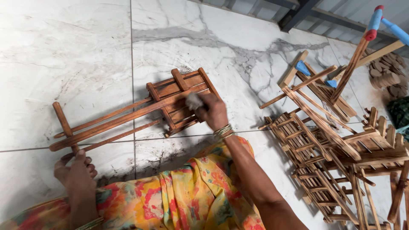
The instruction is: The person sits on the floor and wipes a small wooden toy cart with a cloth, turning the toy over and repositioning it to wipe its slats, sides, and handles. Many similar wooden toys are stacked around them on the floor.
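Observation:
A brown wooden cart-like frame with long handle rods lies on the white marble floor. My left hand grips the near end of its crossbar at the lower left. My right hand presses a small grey pad against the slatted body of the frame. Bangles sit on my right wrist. Bright patterned cloth covers my legs below the frame.
A heap of similar wooden frames lies at the right. Another frame with blue and red handle caps leans behind it. A pile of small wooden discs sits at the far right. Dark smudges mark the floor near my legs.

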